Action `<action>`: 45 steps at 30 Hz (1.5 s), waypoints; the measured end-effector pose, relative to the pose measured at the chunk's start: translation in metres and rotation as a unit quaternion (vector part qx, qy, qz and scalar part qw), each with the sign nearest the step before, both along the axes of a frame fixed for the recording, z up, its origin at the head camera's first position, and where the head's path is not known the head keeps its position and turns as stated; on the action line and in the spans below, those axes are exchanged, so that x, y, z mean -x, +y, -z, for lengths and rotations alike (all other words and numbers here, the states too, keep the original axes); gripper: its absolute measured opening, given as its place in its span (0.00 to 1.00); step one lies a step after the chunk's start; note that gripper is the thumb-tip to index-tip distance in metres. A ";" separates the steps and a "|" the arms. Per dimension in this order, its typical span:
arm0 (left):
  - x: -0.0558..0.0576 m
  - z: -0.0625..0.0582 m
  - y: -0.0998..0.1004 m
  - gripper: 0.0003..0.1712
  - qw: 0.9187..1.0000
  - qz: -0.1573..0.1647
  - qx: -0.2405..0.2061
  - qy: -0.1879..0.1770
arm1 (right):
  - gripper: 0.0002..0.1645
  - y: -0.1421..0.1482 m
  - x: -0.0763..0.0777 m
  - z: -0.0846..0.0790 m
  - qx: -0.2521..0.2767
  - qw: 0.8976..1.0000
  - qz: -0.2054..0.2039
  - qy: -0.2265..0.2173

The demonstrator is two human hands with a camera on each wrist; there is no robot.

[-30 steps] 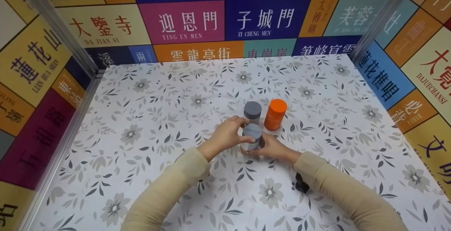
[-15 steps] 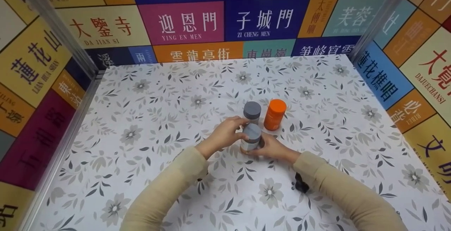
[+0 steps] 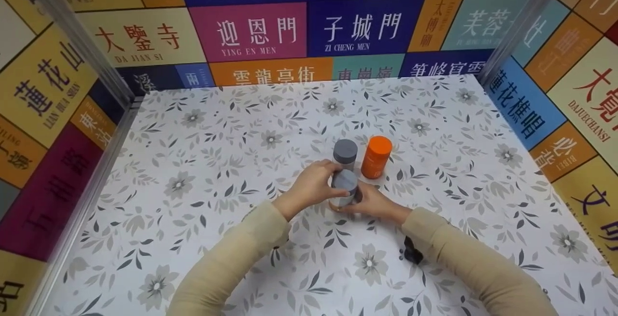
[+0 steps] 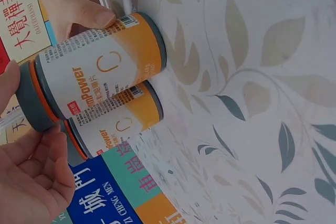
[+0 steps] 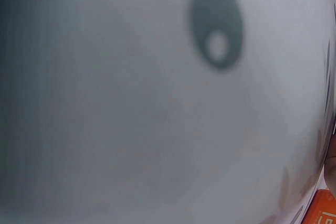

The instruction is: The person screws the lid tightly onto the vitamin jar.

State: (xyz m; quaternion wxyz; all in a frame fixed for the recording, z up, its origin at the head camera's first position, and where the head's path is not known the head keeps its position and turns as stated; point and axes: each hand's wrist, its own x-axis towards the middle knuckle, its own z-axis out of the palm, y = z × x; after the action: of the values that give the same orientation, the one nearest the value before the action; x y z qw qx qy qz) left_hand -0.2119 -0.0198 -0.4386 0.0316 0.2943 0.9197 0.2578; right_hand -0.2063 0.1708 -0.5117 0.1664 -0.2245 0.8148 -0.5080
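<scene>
A white-and-orange tablet bottle (image 4: 105, 66) with a dark grey cap (image 3: 345, 182) stands upright on the table in front of me. My left hand (image 3: 310, 186) grips that cap between thumb and fingers. Lower down, my right hand (image 3: 379, 205) holds the bottle's body from the right side. In the left wrist view an orange ring (image 4: 42, 93) shows just under the cap. Right behind stands a matching grey-capped bottle (image 3: 345, 151), partly hidden by the near one and the left hand. The right wrist view is mostly a blurred pale surface.
An orange bottle (image 3: 376, 158) stands behind and to the right of the held one. Flower-patterned covering lies over the table (image 3: 231, 128). Panels with large lettering (image 3: 248, 29) enclose the back and both sides. A small black object (image 3: 413, 251) is by the right sleeve.
Half a second ago the left thumb was drawn back to the cap's left side; now it lies across the cap's front again. The right hand and the bottles stay in place.
</scene>
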 end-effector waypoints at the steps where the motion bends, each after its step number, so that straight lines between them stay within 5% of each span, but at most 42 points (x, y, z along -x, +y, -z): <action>1: 0.000 0.000 0.000 0.31 1.000 0.001 0.001 0.005 | 0.46 0.001 0.002 0.004 0.003 1.000 0.002 -0.002; 9: 0.009 0.001 -0.004 0.30 0.998 0.049 0.009 0.029 | 0.46 0.005 0.011 0.018 0.014 1.000 -0.004 -0.007; 25: 0.017 0.006 -0.011 0.28 0.994 0.097 -0.026 0.037 | 0.46 0.003 0.010 0.010 0.011 1.000 -0.019 0.010; 31: 0.011 0.010 -0.011 0.30 0.997 0.065 -0.035 0.020 | 0.46 0.002 0.011 0.017 -0.004 1.000 -0.006 0.017; 39: 0.002 0.019 -0.021 0.34 0.998 0.022 -0.057 0.009 | 0.44 -0.004 -0.001 -0.012 -0.008 1.000 -0.004 0.019; 45: 0.001 0.024 -0.045 0.32 0.997 -0.012 -0.072 0.020 | 0.46 0.008 0.011 0.007 0.013 1.000 0.011 0.021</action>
State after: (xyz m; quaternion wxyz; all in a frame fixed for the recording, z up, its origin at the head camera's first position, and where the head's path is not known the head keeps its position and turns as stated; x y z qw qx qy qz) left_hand -0.2130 -0.0653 -0.4629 -0.0109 0.2895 0.9027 0.3182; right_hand -0.2170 0.1790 -0.5189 0.1403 -0.2281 0.8137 -0.5159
